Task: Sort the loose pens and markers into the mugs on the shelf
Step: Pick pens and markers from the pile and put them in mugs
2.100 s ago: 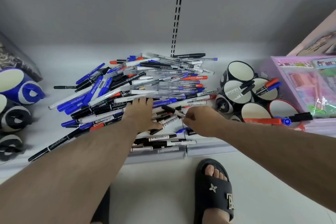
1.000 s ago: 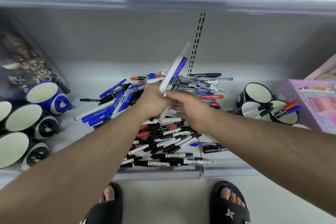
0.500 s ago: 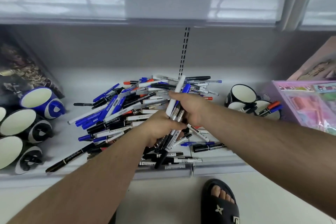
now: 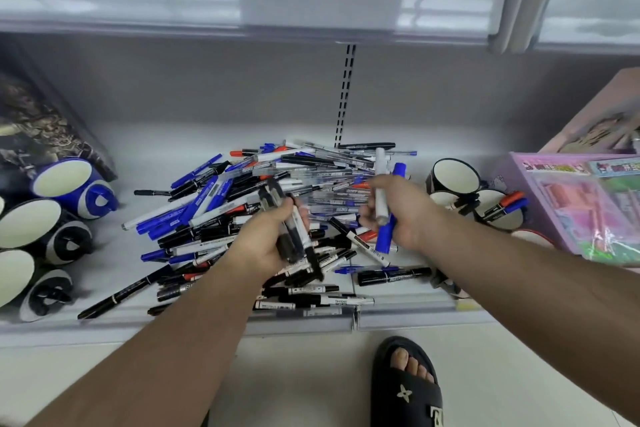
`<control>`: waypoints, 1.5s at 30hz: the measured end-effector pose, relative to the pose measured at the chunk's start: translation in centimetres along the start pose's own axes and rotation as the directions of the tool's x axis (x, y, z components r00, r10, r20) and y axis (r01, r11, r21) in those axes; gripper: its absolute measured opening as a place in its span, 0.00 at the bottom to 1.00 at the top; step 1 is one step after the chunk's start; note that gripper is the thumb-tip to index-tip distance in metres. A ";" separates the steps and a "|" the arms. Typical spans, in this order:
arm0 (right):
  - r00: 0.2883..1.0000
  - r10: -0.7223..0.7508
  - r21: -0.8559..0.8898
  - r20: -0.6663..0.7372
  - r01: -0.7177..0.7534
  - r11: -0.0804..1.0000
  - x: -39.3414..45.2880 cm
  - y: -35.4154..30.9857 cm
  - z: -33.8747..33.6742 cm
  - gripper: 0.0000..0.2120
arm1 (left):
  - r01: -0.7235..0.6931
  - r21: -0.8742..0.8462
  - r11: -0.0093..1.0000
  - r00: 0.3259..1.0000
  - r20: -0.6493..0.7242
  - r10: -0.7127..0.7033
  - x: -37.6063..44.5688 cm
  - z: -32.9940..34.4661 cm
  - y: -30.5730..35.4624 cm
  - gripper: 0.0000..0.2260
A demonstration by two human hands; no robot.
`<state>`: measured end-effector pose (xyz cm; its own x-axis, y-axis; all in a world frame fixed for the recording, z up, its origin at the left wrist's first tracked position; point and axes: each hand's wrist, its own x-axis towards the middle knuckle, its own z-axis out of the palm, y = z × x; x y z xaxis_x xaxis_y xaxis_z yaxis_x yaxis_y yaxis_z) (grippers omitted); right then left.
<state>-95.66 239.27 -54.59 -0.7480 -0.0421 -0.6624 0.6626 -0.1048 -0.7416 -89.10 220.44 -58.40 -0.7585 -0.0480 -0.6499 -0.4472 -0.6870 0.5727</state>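
Black moulded sandal (image 4: 408,392), with a small star ornament, is seen nearest, on the pale floor at lower right. Just beyond it, the white metal shelf (image 4: 104,288) is edged by a clear plastic price rail (image 4: 398,317). At the near edge of the shelf, black-capped white markers are laid roughly parallel to the rail.

Above the near part of the heap, the left hand (image 4: 266,236) is closed round a bundle of black markers (image 4: 294,236), held upright and slightly tilted. To its right, the right hand (image 4: 398,215) is curled round a white marker with a grey cap (image 4: 381,184) and a blue marker (image 4: 389,218), both roughly upright.

Behind and beneath both hands, the loose heap of blue, black, red and clear pens and markers (image 4: 242,204) is spread across the middle of the shelf.

On the left, black-and-white mugs (image 4: 41,229) and a blue-and-white ceramic mug (image 4: 72,184) are lying on their sides, mouths toward the viewer, in front of a dark printed box (image 4: 38,128). On the right, a cluster of dark mugs with cream interiors (image 4: 453,177) is shown; two of them hold markers, red and blue caps protruding from one. A pink packaged stationery set (image 4: 581,204) is placed just beside them. Farthest, a slotted black upright (image 4: 346,94) runs up the grey back wall.
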 end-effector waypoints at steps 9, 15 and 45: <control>0.980 0.021 -0.261 0.199 0.033 0.965 -4.7 3.4 1.5 0.08 | -0.109 -0.396 0.912 0.994 -0.069 0.088 0.1 3.5 -0.1 0.08; 0.974 -0.096 -0.276 0.206 0.152 0.949 -5.2 3.2 1.7 0.06 | -0.050 -0.274 0.960 0.994 0.082 0.076 -0.9 4.4 -2.0 0.13; 0.979 -0.141 -0.692 0.149 0.205 0.692 -5.8 2.5 -6.3 0.09 | -0.030 0.380 0.924 0.983 0.179 -0.042 -3.0 9.5 -8.3 0.08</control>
<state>-89.42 245.49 -53.30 -0.8314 -0.1746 -0.5276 0.3315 0.6062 -0.7229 -87.61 233.18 -56.53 -0.8115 0.1112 -0.5737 -0.5712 -0.3580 0.7386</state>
